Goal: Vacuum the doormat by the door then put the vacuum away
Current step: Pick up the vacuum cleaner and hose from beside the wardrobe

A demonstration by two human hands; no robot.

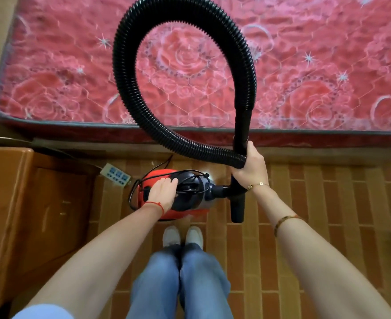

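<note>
A red and black canister vacuum stands on the tiled floor just in front of my feet, its black cord looped loosely over its top. My left hand lies on the vacuum's top by the handle, fingers curled over it. My right hand grips the black ribbed hose together with its rigid black tube, bundled in one fist. The hose arcs up in a big loop over the bed. The tube's nozzle end hangs below my right hand. No doormat is in view.
A bed with a red rose-patterned mattress fills the far side. A wooden cabinet stands at the left. A white power strip lies on the floor beside the vacuum. Brown brick-pattern floor extends to the right.
</note>
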